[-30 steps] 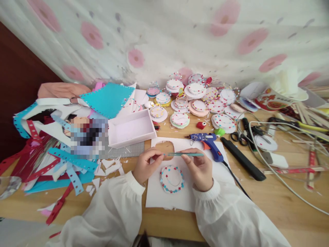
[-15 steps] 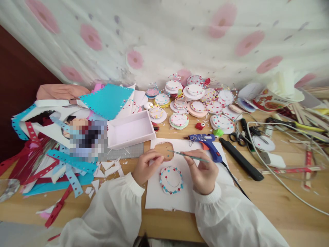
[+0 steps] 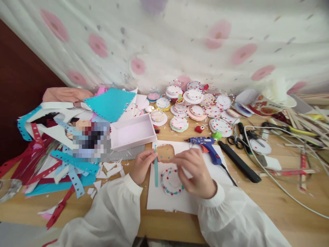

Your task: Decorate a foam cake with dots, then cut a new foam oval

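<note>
My left hand (image 3: 142,166) pinches the top of a thin teal strip (image 3: 156,169), which hangs straight down beside a round white disc (image 3: 170,181) edged with red and blue dots. The disc lies on a white sheet (image 3: 164,202) in front of me. My right hand (image 3: 194,171) is blurred by motion; it reaches over the disc's upper right edge with its fingers curled, and I cannot see anything in them. A brown cut-out hole (image 3: 166,152) in the sheet shows just beyond both hands.
A blue glue gun (image 3: 207,145) and a black bar (image 3: 239,161) lie right of the sheet, with cables (image 3: 269,185) and scissors (image 3: 235,139) beyond. Several decorated discs (image 3: 195,106) are heaped at the back. A pink box (image 3: 132,132) and punched paper scraps (image 3: 64,161) fill the left.
The teal strip was held level between both hands. My right hand has let go and moved left over the disc; the strip now hangs upright from my left hand.
</note>
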A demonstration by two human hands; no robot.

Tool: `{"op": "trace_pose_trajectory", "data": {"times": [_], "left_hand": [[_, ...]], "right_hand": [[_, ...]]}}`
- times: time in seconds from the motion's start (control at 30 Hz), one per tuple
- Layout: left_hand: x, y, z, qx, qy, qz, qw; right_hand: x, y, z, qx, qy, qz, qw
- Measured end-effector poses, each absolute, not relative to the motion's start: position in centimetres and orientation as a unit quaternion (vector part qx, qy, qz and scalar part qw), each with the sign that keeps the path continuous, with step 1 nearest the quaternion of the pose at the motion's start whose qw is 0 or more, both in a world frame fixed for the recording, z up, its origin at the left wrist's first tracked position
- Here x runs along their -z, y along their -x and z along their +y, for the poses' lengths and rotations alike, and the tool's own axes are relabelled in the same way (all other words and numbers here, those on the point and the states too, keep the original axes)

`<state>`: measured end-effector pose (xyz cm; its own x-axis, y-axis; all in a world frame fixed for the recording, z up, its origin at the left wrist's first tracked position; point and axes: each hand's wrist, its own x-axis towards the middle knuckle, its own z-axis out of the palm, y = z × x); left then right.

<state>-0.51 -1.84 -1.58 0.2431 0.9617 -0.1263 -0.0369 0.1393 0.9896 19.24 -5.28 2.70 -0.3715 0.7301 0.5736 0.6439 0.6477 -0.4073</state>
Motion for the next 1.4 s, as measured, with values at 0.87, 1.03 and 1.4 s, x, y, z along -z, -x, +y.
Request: {"op": "trace_pose_trajectory", "data": {"times": [0.87,1.03,1.4], "left_hand": [[1.1,0.2,-1.8,-0.385,-0.640,0.430,0.508],[1.0,0.1,-1.8,-0.378,-0.650,0.427,0.503],[1.0,0.0,-1.8,-0.368,-0.664,0.426,0.491]], "right_hand": [[2.7,-21.1,-5.4,-0.107,0.703,-0.545,0.444],[3.0,-21.2,-5.3,-0.117,0.690,-0.535,0.474],[3.3,-21.4,-5.4,-0.133,0.697,-0.531,0.464]]}}
